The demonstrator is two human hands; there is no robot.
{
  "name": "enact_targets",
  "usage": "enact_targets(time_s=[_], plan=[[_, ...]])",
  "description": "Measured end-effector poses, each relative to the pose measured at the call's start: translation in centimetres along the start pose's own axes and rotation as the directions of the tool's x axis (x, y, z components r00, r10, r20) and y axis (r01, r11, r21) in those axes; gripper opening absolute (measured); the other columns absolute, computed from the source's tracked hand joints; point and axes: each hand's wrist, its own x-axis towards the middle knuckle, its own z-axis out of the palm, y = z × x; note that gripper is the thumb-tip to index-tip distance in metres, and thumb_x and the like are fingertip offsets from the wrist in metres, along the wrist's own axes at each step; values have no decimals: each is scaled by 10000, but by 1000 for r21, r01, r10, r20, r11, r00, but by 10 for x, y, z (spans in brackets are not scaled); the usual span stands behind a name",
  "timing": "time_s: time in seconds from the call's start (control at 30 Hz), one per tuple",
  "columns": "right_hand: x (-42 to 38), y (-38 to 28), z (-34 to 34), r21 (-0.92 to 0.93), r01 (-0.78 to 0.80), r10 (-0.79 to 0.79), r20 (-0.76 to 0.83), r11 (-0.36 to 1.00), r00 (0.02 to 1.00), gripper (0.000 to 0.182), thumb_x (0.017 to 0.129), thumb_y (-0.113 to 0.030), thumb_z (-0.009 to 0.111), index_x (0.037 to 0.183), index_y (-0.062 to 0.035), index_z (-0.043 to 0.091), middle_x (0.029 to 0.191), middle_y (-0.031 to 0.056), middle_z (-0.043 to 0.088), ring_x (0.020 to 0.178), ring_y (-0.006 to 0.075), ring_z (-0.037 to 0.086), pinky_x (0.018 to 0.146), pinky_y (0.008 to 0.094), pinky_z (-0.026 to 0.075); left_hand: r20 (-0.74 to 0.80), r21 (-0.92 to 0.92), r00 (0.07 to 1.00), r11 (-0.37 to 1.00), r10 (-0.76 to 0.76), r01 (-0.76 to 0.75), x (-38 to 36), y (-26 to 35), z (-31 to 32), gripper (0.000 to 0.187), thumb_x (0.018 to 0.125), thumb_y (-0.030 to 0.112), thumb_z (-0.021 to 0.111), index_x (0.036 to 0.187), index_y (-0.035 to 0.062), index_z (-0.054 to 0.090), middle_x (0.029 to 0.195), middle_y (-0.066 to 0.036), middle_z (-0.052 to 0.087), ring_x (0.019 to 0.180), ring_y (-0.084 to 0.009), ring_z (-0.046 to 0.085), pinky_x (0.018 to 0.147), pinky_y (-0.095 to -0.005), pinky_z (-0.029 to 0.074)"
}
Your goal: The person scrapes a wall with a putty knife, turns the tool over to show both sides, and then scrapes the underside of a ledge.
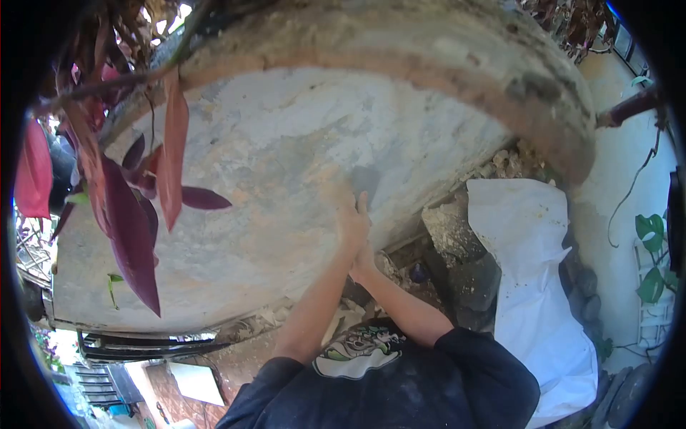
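Note:
Both my arms reach up and forward, and the hands meet against a weathered, curved plaster wall (250, 157). My left hand (350, 223) is the farther one, its fingers closed together and partly smeared by motion near the wall surface. My right hand (361, 263) presses in close below it, at the heel of the left, with its fingers mostly hidden. A dark grey patch (366, 182) shows on the wall just beyond the fingertips. What the hands hold, I cannot tell. The plaster around them is blotched white, grey and tan.
A thick rounded rim (457, 53) overhangs the wall. Purple leaves (128, 229) hang at the left, in front of it. On the right, a long white sheet (532, 286) drapes over dark stones beside rough blocks (454, 232). Loose rubble (350, 314) lies along the wall's foot.

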Motion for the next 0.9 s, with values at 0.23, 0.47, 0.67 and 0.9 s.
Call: enact_targets(time_s=[0.23, 0.47, 0.67, 0.9], plan=[[-12, 3, -10, -172, -72, 85, 69, 982, 994, 114, 932, -130, 467, 1024, -116, 535, 836, 9, 543, 710, 156, 560, 541, 339, 421, -67, -35, 997, 999, -27, 25, -12, -24, -2, 367, 957, 293, 532, 858, -53, 605, 618, -147, 644, 413, -188, 588, 421, -337, 452], [19, 25, -26, -839, 503, -365, 411, 206, 835, 181, 896, -169, 542, 1054, -82, 523, 843, 53, 552, 704, 187, 568, 584, 363, 451, -1, 45, 1000, 999, 3, -3, 0, -10, -8, 352, 948, 279, 528, 841, -48, 602, 628, -213, 601, 561, -344, 628, 547, -428, 466], [18, -8, 32, -53, 289, -293, -117, 956, 949, 215, 922, -333, 542, 850, -130, 547, 598, -26, 469, 442, 95, 427, 383, 280, 256, 65, 122, 987, 981, 144, -151, 20, 25, 0, 375, 945, 307, 530, 797, -32, 585, 704, -215, 621, 729, -396, 615, 682, -464, 453], [-6, -6, 14, -165, 125, -142, -99, 978, 985, 174, 926, -269, 526, 828, -126, 537, 611, -29, 456, 469, 93, 424, 398, 286, 260, -8, 61, 989, 987, 150, -149, -4, 4, 3, 355, 966, 265, 517, 821, -56, 557, 613, -144, 637, 424, -205, 592, 439, -348, 456]])
